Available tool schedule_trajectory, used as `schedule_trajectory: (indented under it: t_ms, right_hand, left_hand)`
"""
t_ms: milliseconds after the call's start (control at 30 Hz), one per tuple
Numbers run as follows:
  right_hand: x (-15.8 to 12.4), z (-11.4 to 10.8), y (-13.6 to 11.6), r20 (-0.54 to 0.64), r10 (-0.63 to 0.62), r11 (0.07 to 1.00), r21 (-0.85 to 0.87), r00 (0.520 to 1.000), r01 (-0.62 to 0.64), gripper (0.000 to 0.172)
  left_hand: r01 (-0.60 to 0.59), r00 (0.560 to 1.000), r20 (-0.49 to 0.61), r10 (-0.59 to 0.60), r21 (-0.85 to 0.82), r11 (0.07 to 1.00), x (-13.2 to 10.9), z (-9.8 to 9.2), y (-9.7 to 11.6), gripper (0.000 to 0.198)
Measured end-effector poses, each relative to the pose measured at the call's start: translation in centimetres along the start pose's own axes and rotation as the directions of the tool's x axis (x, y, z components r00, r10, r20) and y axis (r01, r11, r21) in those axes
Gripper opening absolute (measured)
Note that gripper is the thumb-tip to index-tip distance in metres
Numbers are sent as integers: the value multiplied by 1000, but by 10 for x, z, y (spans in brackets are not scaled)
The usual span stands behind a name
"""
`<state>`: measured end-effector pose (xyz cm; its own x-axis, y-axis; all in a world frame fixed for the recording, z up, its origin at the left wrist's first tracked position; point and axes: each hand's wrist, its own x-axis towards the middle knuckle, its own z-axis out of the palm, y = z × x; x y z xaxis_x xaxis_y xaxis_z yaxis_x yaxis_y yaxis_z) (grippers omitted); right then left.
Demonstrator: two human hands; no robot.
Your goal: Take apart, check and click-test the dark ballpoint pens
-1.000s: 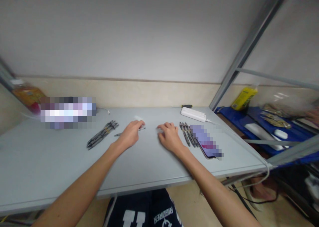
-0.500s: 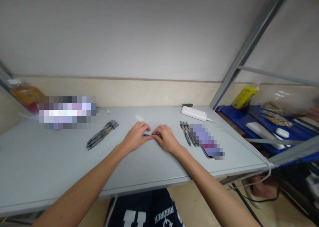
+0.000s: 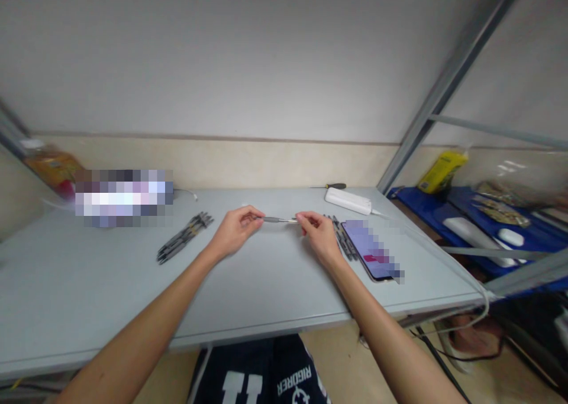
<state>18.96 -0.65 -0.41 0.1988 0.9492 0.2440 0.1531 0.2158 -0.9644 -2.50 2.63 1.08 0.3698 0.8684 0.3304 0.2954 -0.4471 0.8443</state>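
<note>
Above the middle of the desk (image 3: 248, 291), a pen (image 3: 271, 219) spans both hands. My left hand (image 3: 238, 226) pinches the end of its dark grey barrel. At the other end, a thin, pale, refill-like rod runs from the barrel into my right hand (image 3: 317, 231), whose thumb and fingers are closed on it. A small dark piece shows by the right fingertips; its kind is unclear. Left of my left hand lies a bundle of grey pens (image 3: 184, 238). Several more pens (image 3: 346, 241) lie beyond my right wrist, partly hidden by it, next to a phone (image 3: 366, 250).
A white power strip (image 3: 348, 201) and a screwdriver (image 3: 336, 186) lie at the back right. On the left stand a bottle (image 3: 55, 164) and a blurred-out bright object (image 3: 124, 197). Past the metal bed post (image 3: 415, 120), a blue surface (image 3: 412, 206) holds a yellow packet (image 3: 442, 172).
My hands have moved apart and lifted slightly, the right one going rightward. More of the pen now shows between them, including the pale thin rod.
</note>
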Motion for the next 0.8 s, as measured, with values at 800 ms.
schedule_trajectory:
  t_ms: [800]
  right_hand:
    - [-10,-4,-20,707,309,723,260,637,-640,26]
  left_hand:
    - [-395,903,112,414,593,701,-7,7,11,23]
